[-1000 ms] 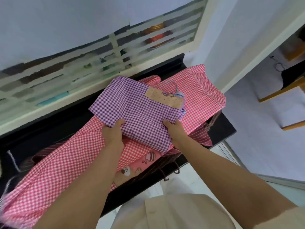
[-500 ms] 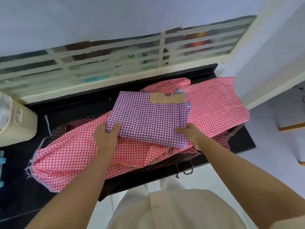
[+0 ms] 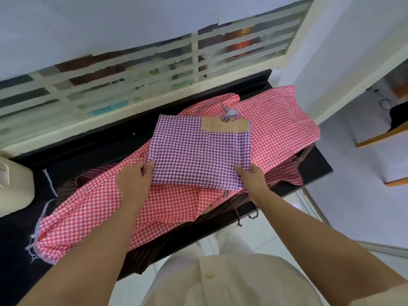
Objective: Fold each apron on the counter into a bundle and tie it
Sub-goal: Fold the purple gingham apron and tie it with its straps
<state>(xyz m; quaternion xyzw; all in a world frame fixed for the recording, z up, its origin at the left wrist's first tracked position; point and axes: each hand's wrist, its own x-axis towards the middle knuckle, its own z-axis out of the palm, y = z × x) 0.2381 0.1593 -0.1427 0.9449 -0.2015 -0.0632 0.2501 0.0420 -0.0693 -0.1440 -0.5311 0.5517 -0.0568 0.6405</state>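
A purple checked apron [image 3: 198,151], folded into a flat rectangle with a tan patch [image 3: 225,125] at its far right corner, lies on top of a spread red checked apron [image 3: 92,208]. My left hand [image 3: 134,182] grips the purple apron's near left corner. Its near right corner is gripped by my right hand [image 3: 251,177]. A dark maroon striped apron [image 3: 284,176] lies under the red one, with its cords hanging over the counter's front edge.
The black counter [image 3: 92,149] runs under a barred window [image 3: 194,56]. A cream container [image 3: 13,188] stands at the counter's left end. White tiled floor [image 3: 353,195] lies to the right, with wooden furniture legs beyond.
The purple apron has been turned square to me and laid flatter on the red apron. Both hands kept their hold on its near corners.
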